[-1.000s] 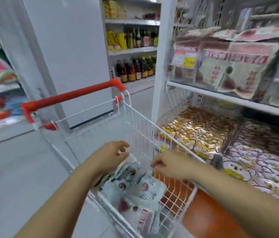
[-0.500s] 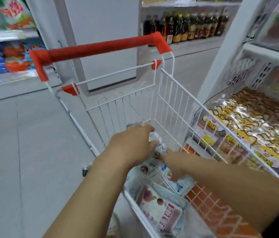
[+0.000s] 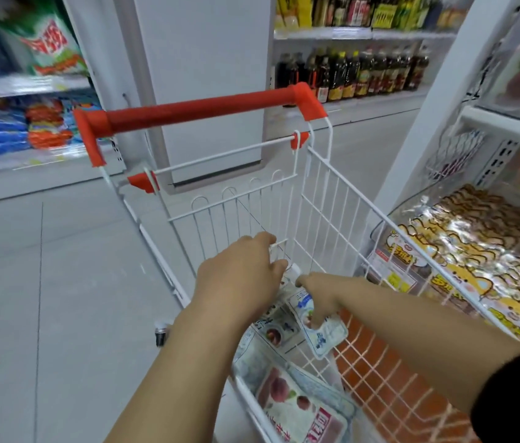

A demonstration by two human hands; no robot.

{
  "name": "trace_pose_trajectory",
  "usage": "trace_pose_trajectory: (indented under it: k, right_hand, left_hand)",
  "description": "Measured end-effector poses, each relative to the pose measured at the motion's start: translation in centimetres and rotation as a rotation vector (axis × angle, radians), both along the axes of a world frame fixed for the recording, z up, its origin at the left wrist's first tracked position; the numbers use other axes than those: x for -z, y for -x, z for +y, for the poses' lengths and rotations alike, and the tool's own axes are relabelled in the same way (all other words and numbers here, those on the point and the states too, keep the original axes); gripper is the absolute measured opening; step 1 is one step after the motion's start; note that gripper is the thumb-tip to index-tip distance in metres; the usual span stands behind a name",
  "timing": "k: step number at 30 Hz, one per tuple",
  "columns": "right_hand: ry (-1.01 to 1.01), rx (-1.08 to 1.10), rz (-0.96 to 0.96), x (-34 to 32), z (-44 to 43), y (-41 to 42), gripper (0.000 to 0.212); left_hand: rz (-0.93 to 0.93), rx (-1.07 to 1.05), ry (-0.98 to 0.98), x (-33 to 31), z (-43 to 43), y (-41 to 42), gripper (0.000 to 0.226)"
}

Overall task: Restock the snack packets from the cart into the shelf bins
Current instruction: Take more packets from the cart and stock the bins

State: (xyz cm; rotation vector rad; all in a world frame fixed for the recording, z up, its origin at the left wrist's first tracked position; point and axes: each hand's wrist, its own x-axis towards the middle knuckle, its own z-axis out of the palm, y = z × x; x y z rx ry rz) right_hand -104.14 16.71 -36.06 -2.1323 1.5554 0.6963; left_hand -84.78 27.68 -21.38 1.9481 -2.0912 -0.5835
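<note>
Several snack packets [image 3: 294, 407] lay at the near end of the cart [image 3: 322, 203], looking light, limp and slick. The right hand [image 3: 319, 292] gripped one spouted pouch [image 3: 322, 334] by its upper half, probably the firmest hold. The left hand [image 3: 239, 279] curled beside it, its grip unclear.

A white wire shopping cart [image 3: 326, 199] with a red handle bar [image 3: 194, 113] fills the centre. Inside it, the right hand [image 3: 319, 295] pinches a white-and-blue spouted pouch [image 3: 326, 337]. The left hand [image 3: 239, 276] reaches in at the pouch's 10 o'clock, its fingertips hidden. Gold-and-yellow foil snack packets [image 3: 476, 251] lie at 3 o'clock.
</note>
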Motion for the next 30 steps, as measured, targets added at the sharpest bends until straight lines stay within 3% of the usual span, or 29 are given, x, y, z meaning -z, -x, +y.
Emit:
trace_pose_trajectory:
  k: [3, 6, 13, 16, 22, 26, 28, 30]
  right_hand:
    - [-0.108, 0.085, -0.032, 1.1, -0.4, -0.3, 0.141]
    - [-0.169, 0.125, -0.103, 1.4, -0.4, -0.8, 0.147]
    - [-0.112, 0.152, -0.218, 1.2, 0.6, -1.0, 0.134]
    - [-0.092, 0.138, -0.175, 0.3, 0.9, -1.1, 0.12]
    - [-0.007, 0.048, -0.095, -4.9, 3.4, -1.4, 0.112]
    - [0.213, 0.036, -0.379, -12.3, 7.5, 0.4, 0.082]
    - [0.313, 0.093, -0.614, -15.4, 10.1, 1.2, 0.063]
    - [0.4, 0.166, -0.8, -17.7, 12.2, 1.6, 0.059]
  left_hand:
    - [0.032, -0.011, 0.007, 0.0, -0.1, -0.2, 0.046]
    - [0.066, -0.027, 0.02, -0.2, -0.3, -0.5, 0.045]
    - [0.079, -0.019, 0.038, -0.2, -0.3, -0.5, 0.044]
    - [0.09, -0.012, 0.042, -0.2, -0.3, -0.4, 0.043]
    - [0.116, 0.02, 0.023, -0.2, -0.5, -0.3, 0.044]
    - [0.253, 0.064, -0.01, -0.2, -0.1, -0.4, 0.052]
    - [0.436, 0.115, -0.055, -0.6, 0.3, -0.3, 0.062]
    - [0.672, 0.195, -0.131, -1.2, 1.0, 0.0, 0.069]
